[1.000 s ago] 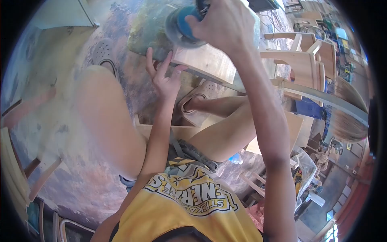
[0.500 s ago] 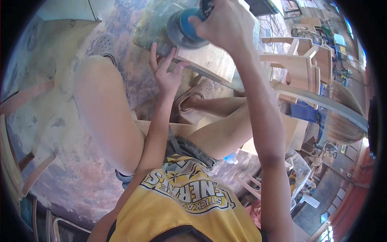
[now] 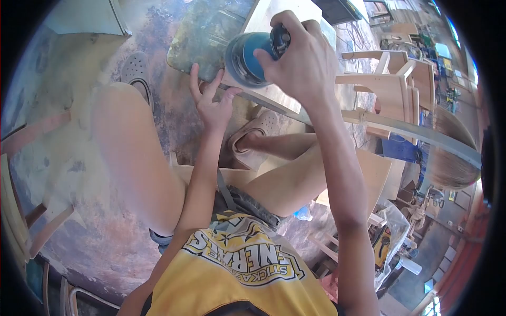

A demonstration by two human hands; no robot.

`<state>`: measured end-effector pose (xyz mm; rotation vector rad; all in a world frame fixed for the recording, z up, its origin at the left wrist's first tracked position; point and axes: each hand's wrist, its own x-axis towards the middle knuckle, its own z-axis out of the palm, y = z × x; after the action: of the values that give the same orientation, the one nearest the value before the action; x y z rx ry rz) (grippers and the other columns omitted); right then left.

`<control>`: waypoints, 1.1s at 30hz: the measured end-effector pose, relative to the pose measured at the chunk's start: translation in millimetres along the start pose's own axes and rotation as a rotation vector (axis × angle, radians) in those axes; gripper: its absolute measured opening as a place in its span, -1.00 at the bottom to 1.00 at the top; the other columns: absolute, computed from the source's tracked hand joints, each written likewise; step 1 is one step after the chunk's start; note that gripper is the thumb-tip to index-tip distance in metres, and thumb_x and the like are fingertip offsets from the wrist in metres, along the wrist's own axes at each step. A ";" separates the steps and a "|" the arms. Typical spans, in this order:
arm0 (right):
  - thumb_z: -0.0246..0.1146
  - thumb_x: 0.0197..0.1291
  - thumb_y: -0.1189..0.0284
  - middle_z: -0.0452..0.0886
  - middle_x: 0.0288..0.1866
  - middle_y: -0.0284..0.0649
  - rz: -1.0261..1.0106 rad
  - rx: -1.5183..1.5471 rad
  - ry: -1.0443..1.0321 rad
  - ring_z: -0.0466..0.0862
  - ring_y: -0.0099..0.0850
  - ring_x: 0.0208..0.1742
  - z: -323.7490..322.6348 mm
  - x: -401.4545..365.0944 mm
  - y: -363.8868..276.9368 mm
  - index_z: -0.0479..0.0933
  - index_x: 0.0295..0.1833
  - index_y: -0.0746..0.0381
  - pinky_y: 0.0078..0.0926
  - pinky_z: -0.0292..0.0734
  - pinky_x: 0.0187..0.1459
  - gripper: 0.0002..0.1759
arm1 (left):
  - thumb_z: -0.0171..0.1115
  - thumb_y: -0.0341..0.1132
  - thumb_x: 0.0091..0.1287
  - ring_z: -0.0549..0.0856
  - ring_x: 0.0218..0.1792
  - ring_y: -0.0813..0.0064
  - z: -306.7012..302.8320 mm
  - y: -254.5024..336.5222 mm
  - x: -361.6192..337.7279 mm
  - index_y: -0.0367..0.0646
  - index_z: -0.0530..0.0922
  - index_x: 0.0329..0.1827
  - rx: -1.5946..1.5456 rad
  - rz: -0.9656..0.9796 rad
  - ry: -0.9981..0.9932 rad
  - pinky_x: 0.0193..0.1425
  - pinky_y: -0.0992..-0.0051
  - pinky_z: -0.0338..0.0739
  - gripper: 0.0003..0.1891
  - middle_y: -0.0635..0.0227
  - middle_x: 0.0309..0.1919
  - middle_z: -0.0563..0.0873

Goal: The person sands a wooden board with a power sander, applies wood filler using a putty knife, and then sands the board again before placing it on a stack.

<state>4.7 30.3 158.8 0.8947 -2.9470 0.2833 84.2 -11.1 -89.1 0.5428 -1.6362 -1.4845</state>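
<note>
My right hand (image 3: 307,66) is wrapped around the dark handle of a blue power sander (image 3: 253,59). The sander's round head lies over the near left corner of a pale wooden board (image 3: 282,99). At that same corner, my left hand (image 3: 215,109) has its fingers spread, with the fingertips and thumb at the board's edge. Under the board is a worn, greenish flat surface (image 3: 194,50), which sticks out to the left.
Wooden chair frames (image 3: 392,87) stand to the right, beside a long pale rail (image 3: 416,131). A plastic bottle (image 3: 303,213) lies on the stained floor (image 3: 79,210). Curved wooden legs (image 3: 50,229) jut in at the left. Loose cables trail behind the board.
My right hand has brought the sander nearer to me, uncovering the board's far part. My left hand has shifted slightly left and down in the view, still at the board's edge.
</note>
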 end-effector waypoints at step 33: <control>0.50 -0.06 0.33 0.60 -0.11 0.06 0.161 -0.142 -0.034 0.68 0.05 -0.08 -15.2 -41.0 70.3 0.54 0.04 0.09 0.01 0.58 -0.11 -0.51 | 0.67 -0.24 0.08 0.32 0.55 0.06 -2.9 2.4 -1.7 -0.12 0.76 0.15 0.183 0.078 -0.021 0.54 0.10 0.28 -0.47 0.08 0.57 0.28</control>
<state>-0.3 113.0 158.4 0.6538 -3.0290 0.0637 88.0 -11.0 -87.5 0.5581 -1.8004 -1.2952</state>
